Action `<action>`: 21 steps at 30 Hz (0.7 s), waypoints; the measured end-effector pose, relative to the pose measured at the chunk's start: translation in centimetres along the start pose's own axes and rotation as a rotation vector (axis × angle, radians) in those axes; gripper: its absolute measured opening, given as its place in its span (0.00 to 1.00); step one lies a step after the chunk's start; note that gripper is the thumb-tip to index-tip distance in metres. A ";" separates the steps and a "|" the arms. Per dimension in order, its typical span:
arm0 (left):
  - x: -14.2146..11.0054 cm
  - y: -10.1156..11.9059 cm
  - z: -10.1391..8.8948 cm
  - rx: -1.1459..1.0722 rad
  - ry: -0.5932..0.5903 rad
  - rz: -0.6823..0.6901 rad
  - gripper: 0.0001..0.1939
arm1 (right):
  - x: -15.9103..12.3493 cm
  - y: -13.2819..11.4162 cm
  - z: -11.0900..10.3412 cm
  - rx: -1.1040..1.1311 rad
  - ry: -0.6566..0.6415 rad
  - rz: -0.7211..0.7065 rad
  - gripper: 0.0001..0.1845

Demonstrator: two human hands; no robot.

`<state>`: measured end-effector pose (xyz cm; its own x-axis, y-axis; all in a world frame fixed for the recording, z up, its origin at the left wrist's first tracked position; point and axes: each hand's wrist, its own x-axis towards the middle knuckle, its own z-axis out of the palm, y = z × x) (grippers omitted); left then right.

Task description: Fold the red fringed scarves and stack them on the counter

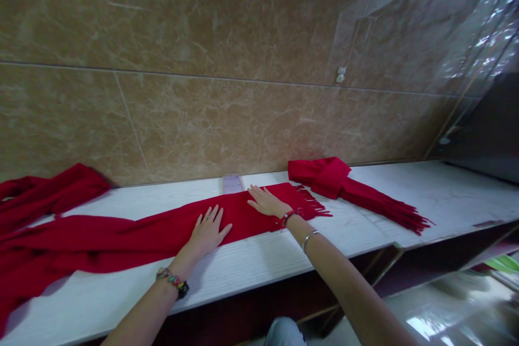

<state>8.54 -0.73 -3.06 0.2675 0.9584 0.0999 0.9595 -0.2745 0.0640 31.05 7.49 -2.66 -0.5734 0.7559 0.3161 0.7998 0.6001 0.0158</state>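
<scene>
A long red scarf [162,230] lies stretched along the white tabletop, its fringed end to the right and its other part bunched at the left. My left hand [208,231] rests flat on the scarf's middle stretch, fingers spread. Nearer the fringe, my right hand [265,203] also lies flat on the cloth with its fingers out. Neither hand grips anything. Further right is a second red scarf [344,178], folded over itself at the top with its fringe trailing toward the front right.
More red cloth [77,189] lies in a heap at the back left, by the tiled wall [227,124]. A small pale rectangular object [232,184] sits behind the scarf against the wall. Below the white tabletop [259,259] are dark shelf spaces. A dark panel [486,130] stands at the far right.
</scene>
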 end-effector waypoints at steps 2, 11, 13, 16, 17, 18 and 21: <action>0.0 -0.2 0.0 0.011 -0.025 -0.047 0.36 | -0.3 0.7 0.8 -0.002 -0.058 0.057 0.27; 0.0 0.2 -0.4 0.009 -0.078 -0.120 0.39 | -5.0 8.3 -0.7 -0.080 -0.060 0.258 0.18; 0.1 0.2 -0.5 0.002 -0.091 -0.125 0.40 | -5.6 9.1 -0.8 -0.085 -0.045 0.280 0.16; 0.1 0.2 -0.6 -0.005 -0.101 -0.130 0.40 | -6.3 9.6 -0.4 -0.092 -0.027 0.309 0.17; 0.1 0.2 -0.6 -0.005 -0.100 -0.127 0.40 | -6.5 9.7 -0.1 -0.094 -0.021 0.318 0.18; 0.0 0.1 -0.6 -0.003 -0.098 -0.121 0.40 | -6.7 9.7 0.1 -0.097 -0.018 0.328 0.20; -0.4 -0.4 -0.6 -0.001 -0.101 -0.084 0.40 | -7.4 9.7 0.7 -0.103 -0.012 0.344 0.26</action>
<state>7.96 -1.03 -2.50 0.1941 0.9810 -0.0065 0.9787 -0.1932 0.0692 42.90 7.88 -5.55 -0.2695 0.9123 0.3084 0.9596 0.2814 0.0061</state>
